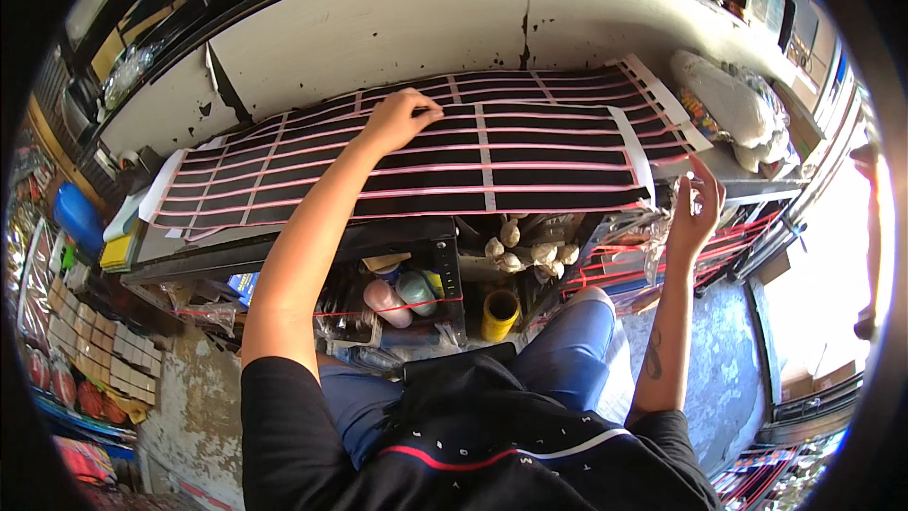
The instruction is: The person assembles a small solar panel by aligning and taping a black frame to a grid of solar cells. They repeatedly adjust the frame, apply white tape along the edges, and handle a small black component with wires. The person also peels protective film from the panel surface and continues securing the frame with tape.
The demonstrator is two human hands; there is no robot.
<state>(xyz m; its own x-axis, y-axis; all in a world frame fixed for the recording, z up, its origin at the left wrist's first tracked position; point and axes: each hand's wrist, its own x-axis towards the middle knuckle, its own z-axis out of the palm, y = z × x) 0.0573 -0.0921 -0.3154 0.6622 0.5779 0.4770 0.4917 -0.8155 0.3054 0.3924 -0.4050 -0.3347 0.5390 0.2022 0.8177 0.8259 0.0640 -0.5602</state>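
Black sheets crossed by pink ribbons point(558, 167) and pale cross strips point(486, 156) lie overlapping along a bench. My left hand point(405, 121) reaches over the front sheet point(426, 177), with thumb and forefinger pinched together at its far edge, by the uppermost ribbon. What the pinch holds, if anything, is too small to tell. Off the right end of the sheets, my right hand point(698, 203) is raised with curled fingers, beside the front sheet's white end band point(632, 153). Something pale shows among those fingers, but its kind is unclear.
A scuffed white panel point(378, 24) rises behind the bench. Plastic-wrapped bundles point(728, 104) sit at its right end. Beneath are a yellow tube point(500, 314), pink and green rolls point(388, 303) and a shelf edge point(293, 251). Stacked wooden blocks point(104, 341) stand left.
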